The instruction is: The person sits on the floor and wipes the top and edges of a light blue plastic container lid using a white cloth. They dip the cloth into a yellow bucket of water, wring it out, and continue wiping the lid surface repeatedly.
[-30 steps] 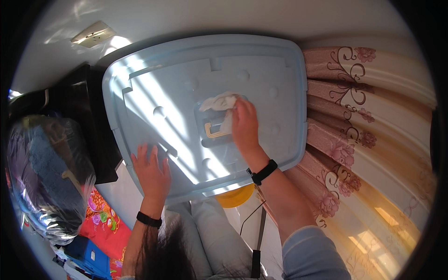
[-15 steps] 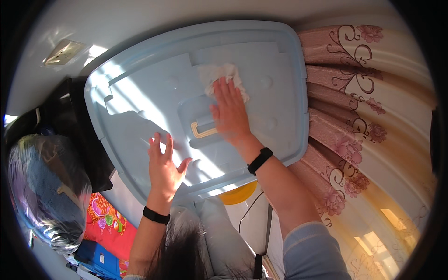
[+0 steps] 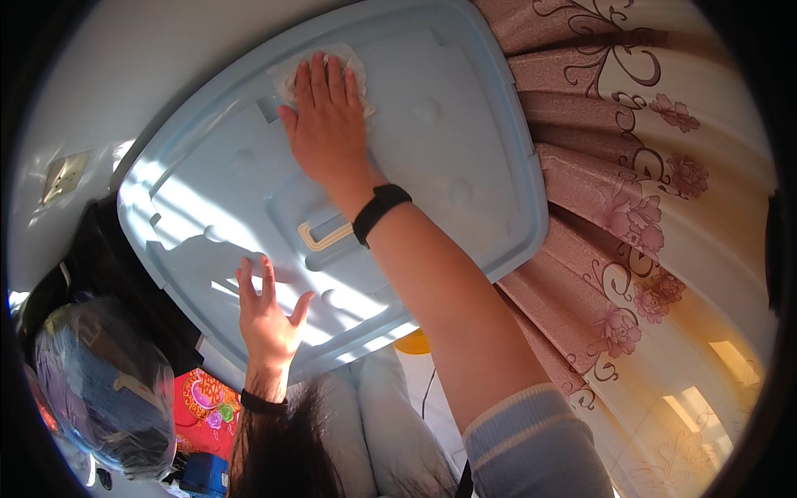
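A large light-blue plastic lid [image 3: 398, 158] with a cream handle [image 3: 322, 236] at its middle fills the centre. Near its far edge, my right hand [image 3: 328, 133] lies flat with fingers stretched out, pressing on a crumpled white wipe [image 3: 363, 76]; part of the wipe is hidden under the fingers. My left hand [image 3: 272, 319] is open, fingers spread, over the lid's near left part, holding nothing. Whether its fingertips touch the surface I cannot tell. Black bands circle both wrists.
A pale wall with a socket [image 3: 65, 177] stands left of the lid. Pink and cream floral curtains [image 3: 598, 195] hang along the right. At lower left are a clear plastic bag of cloth items [image 3: 108, 382], a black object [image 3: 124, 290] and red patterned fabric [image 3: 198, 411].
My right hand has slid the wipe away from me and to the left, toward the lid's far edge. The left hand stays over the near left part. The whole view has shifted.
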`<state>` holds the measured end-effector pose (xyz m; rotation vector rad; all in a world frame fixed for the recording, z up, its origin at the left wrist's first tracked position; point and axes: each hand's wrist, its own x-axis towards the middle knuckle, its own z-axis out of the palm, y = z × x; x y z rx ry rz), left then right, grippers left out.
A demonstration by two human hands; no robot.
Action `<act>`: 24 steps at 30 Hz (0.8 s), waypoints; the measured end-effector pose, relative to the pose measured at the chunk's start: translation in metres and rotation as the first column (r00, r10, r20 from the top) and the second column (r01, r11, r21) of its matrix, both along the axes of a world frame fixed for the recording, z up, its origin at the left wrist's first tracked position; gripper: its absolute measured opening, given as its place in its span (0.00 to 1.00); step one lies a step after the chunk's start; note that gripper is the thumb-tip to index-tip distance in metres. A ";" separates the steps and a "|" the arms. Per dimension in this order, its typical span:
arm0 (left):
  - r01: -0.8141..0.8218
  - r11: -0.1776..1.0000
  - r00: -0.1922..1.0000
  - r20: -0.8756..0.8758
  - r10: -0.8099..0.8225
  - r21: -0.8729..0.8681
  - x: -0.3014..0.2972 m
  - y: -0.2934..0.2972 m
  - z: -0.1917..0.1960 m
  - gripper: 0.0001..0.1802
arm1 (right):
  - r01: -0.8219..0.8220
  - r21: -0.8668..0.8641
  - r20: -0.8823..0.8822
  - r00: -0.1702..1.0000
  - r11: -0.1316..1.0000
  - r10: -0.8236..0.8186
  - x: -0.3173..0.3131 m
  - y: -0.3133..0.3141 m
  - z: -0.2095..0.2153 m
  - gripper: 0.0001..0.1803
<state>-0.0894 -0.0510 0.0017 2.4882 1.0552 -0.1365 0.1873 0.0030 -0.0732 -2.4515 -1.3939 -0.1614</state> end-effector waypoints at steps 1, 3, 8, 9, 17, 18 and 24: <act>-0.002 1.000 1.000 0.024 0.002 0.003 0.000 0.001 0.000 0.50 | 0.083 0.042 -0.028 0.996 0.996 -0.082 0.021 0.011 -0.012 0.37; 0.004 1.000 1.000 -0.021 -0.004 -0.008 0.000 0.002 0.001 0.49 | 0.224 0.140 -0.011 0.974 0.964 -0.225 0.061 0.018 -0.028 0.37; 0.018 1.000 1.000 -0.017 -0.018 0.024 0.003 0.003 0.002 0.47 | 0.188 -0.002 -0.014 0.982 0.982 -0.188 0.106 -0.087 -0.014 0.39; 0.015 1.000 1.000 -0.013 -0.014 0.021 0.004 0.003 0.003 0.47 | 0.276 -0.123 -0.054 0.957 0.953 -0.284 0.103 -0.119 -0.007 0.40; -0.011 0.999 1.000 0.026 0.012 -0.046 0.002 0.005 0.006 0.47 | 0.570 -0.148 -0.129 0.799 0.808 -0.587 0.072 -0.154 0.014 0.42; -0.012 0.999 1.000 0.016 0.013 -0.048 0.001 0.004 0.005 0.48 | 0.603 -0.195 -0.137 0.764 0.774 -0.630 0.085 -0.124 0.013 0.43; 0.009 1.000 1.000 0.019 -0.009 -0.012 0.000 0.005 0.002 0.48 | 0.185 0.101 -0.130 0.977 0.978 -0.172 0.094 -0.004 -0.002 0.41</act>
